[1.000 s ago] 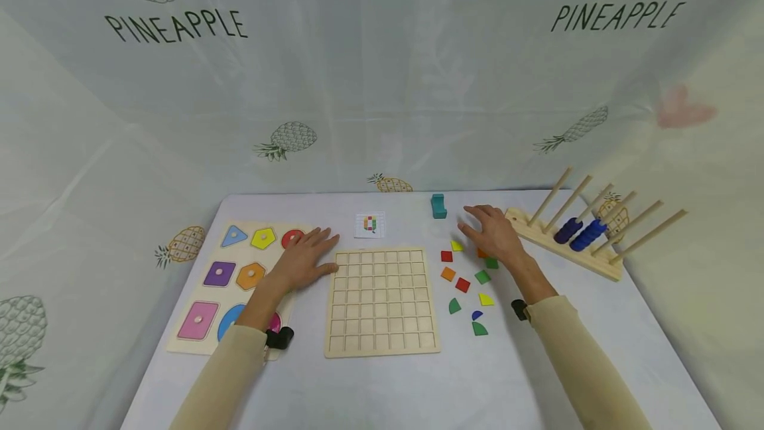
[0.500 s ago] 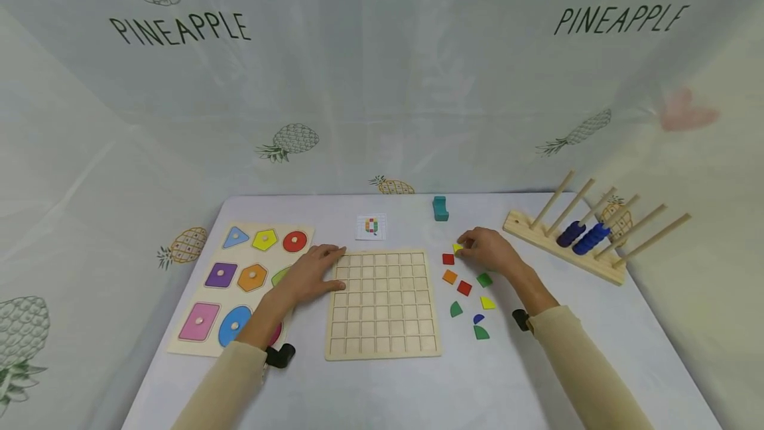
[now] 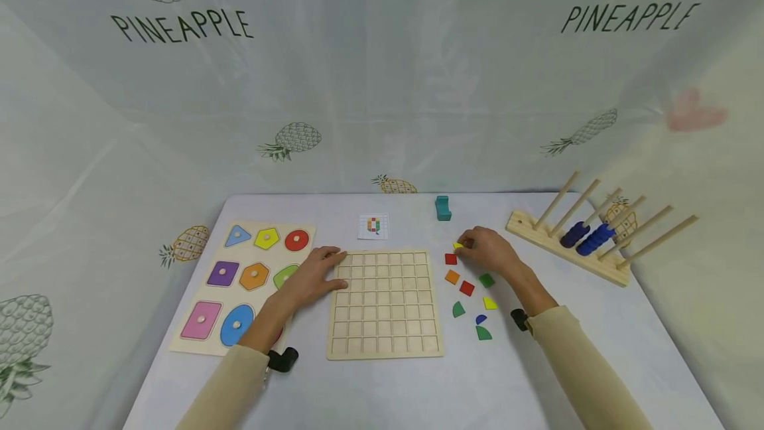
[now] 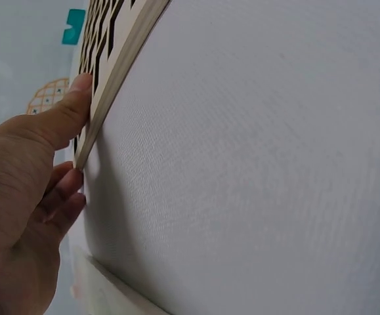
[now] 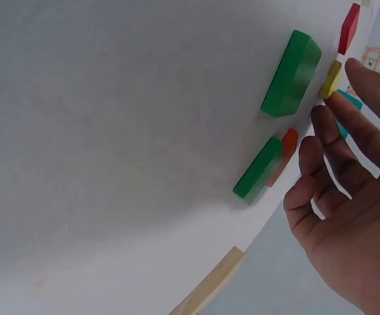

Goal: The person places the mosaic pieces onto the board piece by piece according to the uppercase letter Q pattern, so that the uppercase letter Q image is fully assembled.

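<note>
My left hand (image 3: 310, 275) rests at the upper left of the wooden grid board (image 3: 384, 304). Its thumb lies over the board's rim in the left wrist view, the other fingers by the corner. My right hand (image 3: 492, 251) pinches a small yellow tile (image 5: 331, 79) between thumb and index finger, right of the board. Its other fingers curl loosely. Just in front of that tile is a red square tile (image 3: 450, 259). An orange tile (image 5: 285, 156) and a green tile (image 5: 258, 169) lie under the right hand, hidden in the head view.
More coloured tiles, such as an orange square (image 3: 452, 277) and a green quarter-circle (image 3: 483, 333), lie right of the board. A pattern card (image 3: 364, 231) and a teal block (image 3: 443, 208) stand behind. The shape puzzle (image 3: 197, 284) is left, the peg rack (image 3: 567, 251) right.
My right hand has come down and toward me onto the yellow tile, which has shifted slightly. My left hand has moved slightly toward me along the board's edge.
</note>
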Action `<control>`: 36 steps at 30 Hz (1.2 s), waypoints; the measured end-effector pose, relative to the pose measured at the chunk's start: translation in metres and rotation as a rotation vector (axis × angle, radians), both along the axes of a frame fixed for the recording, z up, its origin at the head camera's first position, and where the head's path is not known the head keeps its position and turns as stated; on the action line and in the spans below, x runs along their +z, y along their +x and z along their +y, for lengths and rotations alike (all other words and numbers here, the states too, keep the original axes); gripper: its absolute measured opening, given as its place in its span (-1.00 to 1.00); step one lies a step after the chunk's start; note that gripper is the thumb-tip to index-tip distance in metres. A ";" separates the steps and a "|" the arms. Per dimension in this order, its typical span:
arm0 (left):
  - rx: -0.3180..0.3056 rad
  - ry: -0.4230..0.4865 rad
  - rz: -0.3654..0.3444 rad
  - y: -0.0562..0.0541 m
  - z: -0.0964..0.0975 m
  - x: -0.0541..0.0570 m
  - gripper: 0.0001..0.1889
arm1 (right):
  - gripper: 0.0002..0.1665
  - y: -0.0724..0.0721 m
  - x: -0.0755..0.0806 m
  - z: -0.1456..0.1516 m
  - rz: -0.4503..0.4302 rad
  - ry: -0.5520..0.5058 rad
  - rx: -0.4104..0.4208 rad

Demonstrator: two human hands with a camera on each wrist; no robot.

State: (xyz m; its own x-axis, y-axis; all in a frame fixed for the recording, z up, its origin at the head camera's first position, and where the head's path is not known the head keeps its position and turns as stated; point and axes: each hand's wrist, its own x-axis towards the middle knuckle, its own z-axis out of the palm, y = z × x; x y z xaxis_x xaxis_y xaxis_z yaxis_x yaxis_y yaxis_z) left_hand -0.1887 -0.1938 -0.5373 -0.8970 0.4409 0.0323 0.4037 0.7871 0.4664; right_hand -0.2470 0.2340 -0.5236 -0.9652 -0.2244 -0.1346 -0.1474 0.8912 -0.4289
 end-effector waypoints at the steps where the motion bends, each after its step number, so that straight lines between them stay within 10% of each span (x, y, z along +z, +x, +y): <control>1: 0.000 0.007 0.001 0.000 0.000 0.000 -0.25 | -0.69 0.000 0.000 -0.001 0.004 -0.002 -0.001; 20: 0.022 0.093 0.033 0.000 0.000 -0.009 -0.32 | -0.75 0.000 -0.002 -0.010 -0.008 -0.066 -0.021; 36: 0.195 0.180 -0.077 0.031 0.006 -0.004 -0.32 | -0.78 0.005 0.005 -0.007 0.015 -0.274 -0.057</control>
State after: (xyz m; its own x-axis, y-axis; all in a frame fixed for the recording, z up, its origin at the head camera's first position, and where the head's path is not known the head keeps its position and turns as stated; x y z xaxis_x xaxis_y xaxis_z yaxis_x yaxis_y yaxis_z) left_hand -0.1575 -0.1883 -0.5414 -0.9671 0.2533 0.0231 0.2109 0.7478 0.6295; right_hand -0.2422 0.2266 -0.5188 -0.9788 -0.1953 -0.0621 -0.1080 0.7493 -0.6533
